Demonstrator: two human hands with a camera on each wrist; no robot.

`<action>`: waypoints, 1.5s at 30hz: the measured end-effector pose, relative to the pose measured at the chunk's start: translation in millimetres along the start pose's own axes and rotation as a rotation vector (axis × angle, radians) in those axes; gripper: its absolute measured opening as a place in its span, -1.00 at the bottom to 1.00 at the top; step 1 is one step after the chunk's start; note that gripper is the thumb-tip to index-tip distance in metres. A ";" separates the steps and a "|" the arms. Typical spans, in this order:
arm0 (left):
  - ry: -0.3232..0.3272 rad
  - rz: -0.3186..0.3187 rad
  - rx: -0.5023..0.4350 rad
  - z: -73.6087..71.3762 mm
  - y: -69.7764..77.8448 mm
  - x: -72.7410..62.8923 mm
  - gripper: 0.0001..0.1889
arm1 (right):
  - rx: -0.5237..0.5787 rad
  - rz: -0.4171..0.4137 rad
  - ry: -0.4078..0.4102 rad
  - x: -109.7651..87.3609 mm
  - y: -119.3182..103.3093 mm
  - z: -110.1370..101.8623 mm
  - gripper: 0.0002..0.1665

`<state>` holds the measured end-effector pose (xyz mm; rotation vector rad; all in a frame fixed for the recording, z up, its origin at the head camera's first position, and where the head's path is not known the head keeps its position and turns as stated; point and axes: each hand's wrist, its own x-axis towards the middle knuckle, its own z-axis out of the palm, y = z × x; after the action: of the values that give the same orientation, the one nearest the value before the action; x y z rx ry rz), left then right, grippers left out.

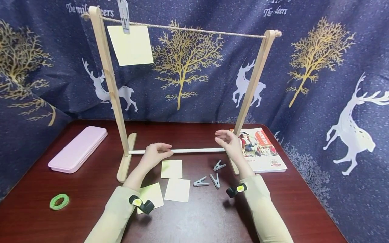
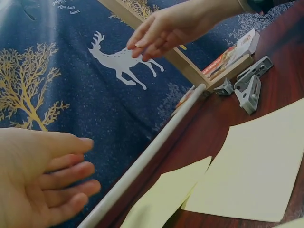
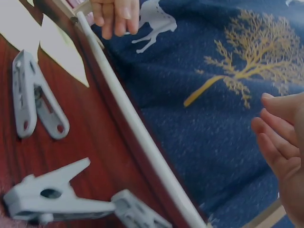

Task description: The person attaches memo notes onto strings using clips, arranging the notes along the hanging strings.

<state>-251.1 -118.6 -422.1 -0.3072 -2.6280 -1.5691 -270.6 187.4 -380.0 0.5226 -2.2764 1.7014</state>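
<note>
Both hands are in the air over the table and hold nothing. My left hand (image 1: 154, 154) has loosely bent fingers near the white crossbar (image 1: 197, 150) of a wooden stand. Farther right, my right hand (image 1: 231, 144) hovers by the stand's right post, thumb apart from its fingers. Three yellow paper squares (image 1: 177, 190) lie between the forearms, one partly under the left sleeve. Three grey clothespins (image 1: 215, 181) rest to the right of the paper. Up on the rope (image 1: 188, 29), another grey clothespin (image 1: 125, 17) holds a yellow paper square (image 1: 130, 45) near the left post.
A pink case (image 1: 79, 148) lies at the left, with a green ring (image 1: 59, 201) in front of it. Behind the right post is a book (image 1: 261, 152) with a colourful cover. A dark blue cloth (image 1: 209, 87) with deer and trees hangs behind the table.
</note>
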 end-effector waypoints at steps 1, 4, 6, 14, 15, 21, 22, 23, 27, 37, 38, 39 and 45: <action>-0.037 -0.005 0.002 0.3 -1.5 0.0 -0.64 | 0.005 0.011 -0.006 -0.6 6.7 -0.7 -0.63; -0.137 -0.020 0.008 0.5 -5.3 -0.4 -0.60 | 0.020 0.032 -0.027 -1.3 25.9 -2.8 -0.63; -0.181 -0.027 0.012 1.2 -7.3 -0.6 -0.58 | 0.022 0.038 -0.038 -2.8 31.3 -4.2 -0.63; -0.261 -0.002 0.049 4.7 -10.9 -1.0 -0.52 | -0.036 0.046 -0.107 -13.0 22.1 -12.4 -0.65; -0.259 0.002 0.060 5.1 -11.1 -0.8 -0.52 | -0.050 0.050 -0.119 -13.9 20.2 -13.4 -0.64; -0.264 -0.002 0.142 6.9 -11.2 -1.0 -0.49 | -0.111 0.066 -0.204 -13.9 44.7 -21.4 -0.61; -0.270 -0.006 0.147 7.1 -11.4 -1.0 -0.48 | -0.118 0.074 -0.221 -13.8 49.0 -22.8 -0.60; -0.275 -0.008 0.152 7.4 -12.0 -1.0 -0.47 | -0.124 0.083 -0.240 -13.7 52.5 -24.4 -0.59; -0.281 -0.002 0.163 7.9 -13.2 -0.9 -0.45 | -0.164 0.128 -0.311 -14.6 49.7 -30.5 -0.54; -0.291 0.052 0.261 10.6 -17.2 -2.8 -0.46 | -0.270 0.153 -0.548 -16.5 53.7 -41.2 -0.43; -0.292 0.053 0.265 10.7 -17.4 -2.8 -0.46 | -0.277 0.158 -0.560 -16.8 54.3 -41.4 -0.43; -0.293 0.055 0.274 10.8 -17.5 -2.7 -0.45 | -0.290 0.158 -0.572 -17.1 54.8 -41.3 -0.42; -0.291 0.071 0.329 12.1 -16.4 -2.2 -0.44 | -0.340 0.169 -0.619 -18.1 56.0 -40.7 -0.42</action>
<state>-251.7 -115.8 -442.4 -0.6387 -2.9908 -1.1165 -278.8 243.0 -424.2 0.8930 -3.0385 1.2844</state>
